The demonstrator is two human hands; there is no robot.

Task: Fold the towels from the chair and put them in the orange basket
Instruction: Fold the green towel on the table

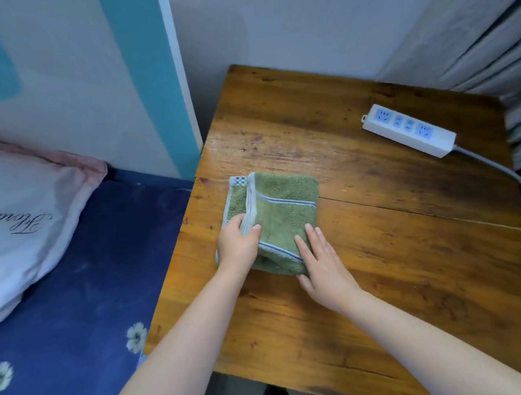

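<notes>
Right hand [321, 264]: flat, fingers straight, pressing the near right corner of the green terry towel with blue stripes [281, 214]. Left hand [238, 243]: fingers curled, pinching the towel's pale folded edge. Towel: on the worn wooden table [368, 251], half-folded beneath both hands. Advice: align edges, smooth before creasing. Beyond right hand: white power strip [409, 129].

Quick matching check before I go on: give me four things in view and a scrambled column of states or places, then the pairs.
1. green towel
2. left hand
3. right hand
4. power strip

A. lies flat on the towel's right edge
B. far right of the wooden table
C. pinches the towel's pale hem
D. folded, near the table's left edge

Pairs: 1-D, 2-C, 3-A, 4-B
</notes>
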